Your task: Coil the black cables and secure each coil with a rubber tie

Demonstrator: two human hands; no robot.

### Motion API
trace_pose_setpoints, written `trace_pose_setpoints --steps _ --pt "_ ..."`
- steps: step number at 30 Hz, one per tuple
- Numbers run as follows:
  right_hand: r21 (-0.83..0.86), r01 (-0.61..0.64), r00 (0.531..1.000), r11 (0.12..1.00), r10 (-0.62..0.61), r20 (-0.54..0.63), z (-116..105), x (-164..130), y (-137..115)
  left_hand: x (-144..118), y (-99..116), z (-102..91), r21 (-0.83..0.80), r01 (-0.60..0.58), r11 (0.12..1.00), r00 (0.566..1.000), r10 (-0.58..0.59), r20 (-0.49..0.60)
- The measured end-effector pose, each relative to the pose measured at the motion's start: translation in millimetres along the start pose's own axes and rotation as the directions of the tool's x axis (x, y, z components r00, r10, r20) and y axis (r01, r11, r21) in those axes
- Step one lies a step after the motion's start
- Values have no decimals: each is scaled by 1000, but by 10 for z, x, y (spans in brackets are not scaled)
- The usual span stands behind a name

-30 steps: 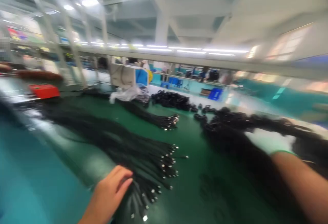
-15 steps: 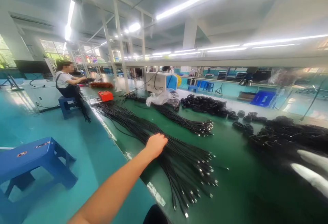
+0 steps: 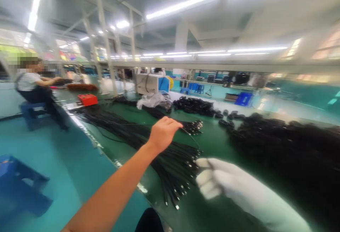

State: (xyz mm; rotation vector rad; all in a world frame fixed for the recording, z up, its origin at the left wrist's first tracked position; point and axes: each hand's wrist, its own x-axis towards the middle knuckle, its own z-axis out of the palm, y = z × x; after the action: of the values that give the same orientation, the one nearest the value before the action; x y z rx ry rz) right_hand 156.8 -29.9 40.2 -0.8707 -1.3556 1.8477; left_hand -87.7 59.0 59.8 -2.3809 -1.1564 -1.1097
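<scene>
My bare left hand [image 3: 165,134] pinches a single black cable [image 3: 191,137], lifted above a long bundle of black cables [image 3: 127,127] on the green table. From my fingers the cable slants down to the right, toward my right hand. My right hand [image 3: 209,178], in a white glove, is beside the bundle's plug ends with its fingers curled in. It is blurred, and whether the lifted cable's end is between its fingertips cannot be told. Silvery plugs [image 3: 177,206] tip the bundled cables.
Coiled black cables [image 3: 281,147] are heaped on the right, with another pile [image 3: 193,105] farther back. Behind the bundle sit a red box [image 3: 88,99], clear plastic wrap [image 3: 152,100] and a white-and-blue machine [image 3: 151,83]. A co-worker [image 3: 33,83] sits far left; a blue stool [image 3: 23,186] stands nearer.
My left hand has risen from the bundle with one cable drawn out of it. My gloved right hand has come in from the right edge toward the plug ends. The view has turned right.
</scene>
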Motion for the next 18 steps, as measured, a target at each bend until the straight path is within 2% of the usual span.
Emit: trace_pose_setpoints --steps 2,3,4,6,8,11,16,18 --pt "143 -65 987 988 43 153 129 44 132 24 198 27 -53 -3 999 999 6 47" --pt "229 -81 983 970 40 181 139 67 198 13 296 37 -116 -29 993 991 44 127" --pt "299 -90 981 950 32 193 120 84 261 -7 389 47 -204 -57 977 967 105 233" --pt "403 -102 977 909 16 212 42 88 369 -48 550 67 -391 -48 919 874 228 428" --pt "475 -135 966 870 8 260 -31 57 445 -57 664 95 -516 28 856 807 285 517" --pt "543 -208 928 814 -11 373 -81 -9 503 16 744 147 -597 81 798 798 307 518" --pt "580 -260 853 772 -98 512 -143 -35 580 188 816 267 -683 42 729 761 420 495" --pt "579 -269 831 770 -118 543 -182 -20 614 213 874 350 -696 22 718 762 439 476"
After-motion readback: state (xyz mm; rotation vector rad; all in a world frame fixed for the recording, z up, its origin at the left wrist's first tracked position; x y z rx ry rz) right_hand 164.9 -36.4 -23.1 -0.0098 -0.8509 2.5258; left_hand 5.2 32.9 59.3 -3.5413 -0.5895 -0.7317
